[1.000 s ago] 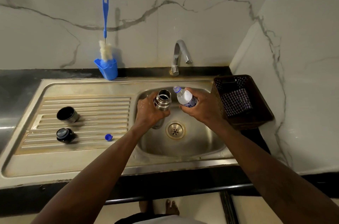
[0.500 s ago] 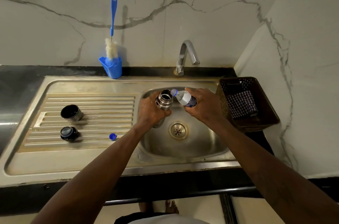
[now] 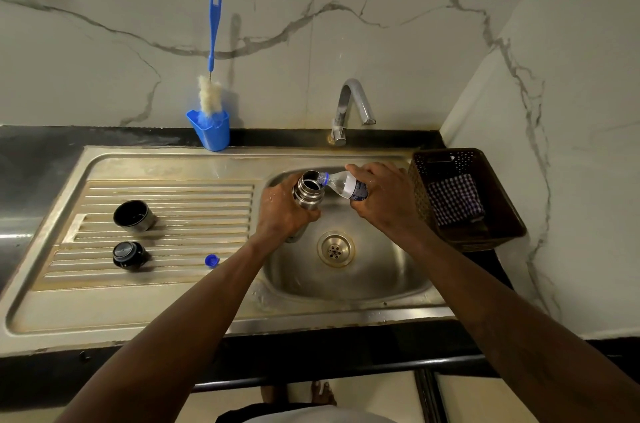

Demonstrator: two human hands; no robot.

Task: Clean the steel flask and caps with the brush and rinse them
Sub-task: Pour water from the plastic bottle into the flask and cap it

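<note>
Gripping the steel flask (image 3: 308,195) upright in the left hand (image 3: 278,214), over the far left of the sink (image 3: 346,287). Gripping a water bottle (image 3: 341,186) in the right hand (image 3: 381,197), tipping its neck against the flask mouth. Perhaps risking water missing the narrow opening, or wet steel slipping through the fingers. Tilting the bottle further than a second ago, now bringing its neck onto the rim. Leaving the cup cap (image 3: 133,216) and stopper cap (image 3: 129,255) on the drainboard, left.

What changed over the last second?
The right hand tipped the plastic bottle leftward until its neck reached the mouth of the steel flask, which the left hand kept gripping. The steel cap, black cap, blue bottle cap and brush stayed put.
</note>
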